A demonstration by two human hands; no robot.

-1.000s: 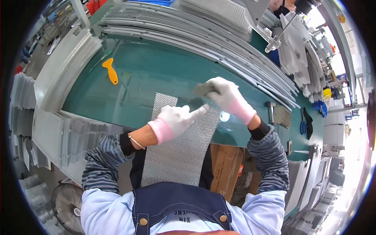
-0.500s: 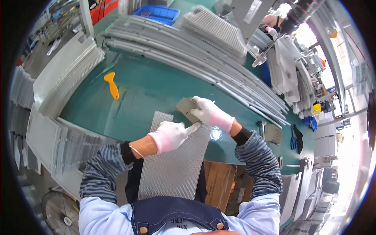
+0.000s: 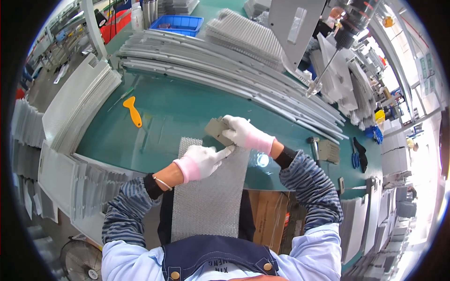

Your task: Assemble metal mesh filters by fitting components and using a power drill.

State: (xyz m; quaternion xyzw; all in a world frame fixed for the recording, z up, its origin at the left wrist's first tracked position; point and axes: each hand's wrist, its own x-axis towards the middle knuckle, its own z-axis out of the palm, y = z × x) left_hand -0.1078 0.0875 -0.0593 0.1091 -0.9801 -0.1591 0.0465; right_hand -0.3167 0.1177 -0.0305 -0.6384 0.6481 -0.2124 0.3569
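A perforated silvery panel (image 3: pixel 211 201) with a fine honeycomb-like texture extends from my lap onto the green table's near edge. My right hand (image 3: pixel 242 132), in a white glove with a pink cuff, grips a small grey-beige plate (image 3: pixel 213 129) over the panel's far end. The fingers cover the plate's right side. My left hand (image 3: pixel 202 160), gloved alike, is over the panel. Its index finger stretches toward the plate's lower corner, the other fingers are bent, and nothing shows in its grasp. Whether that fingertip touches the plate or the panel, I cannot tell.
A yellow scraper (image 3: pixel 133 112) lies on the green table (image 3: pixel 173 103) at left. Long metal strips (image 3: pixel 225 84) lie across its far side. A hammer (image 3: pixel 315 146), similar plates (image 3: pixel 328 151) and blue-handled pliers (image 3: pixel 356 159) are at right. Stacked panels (image 3: pixel 79 107) stand left; a drill (image 3: pixel 344 35) hangs at upper right.
The whole view has shifted slightly. Both hands and the plate keep nearly the same pose over the panel. My right hand still grips the plate.
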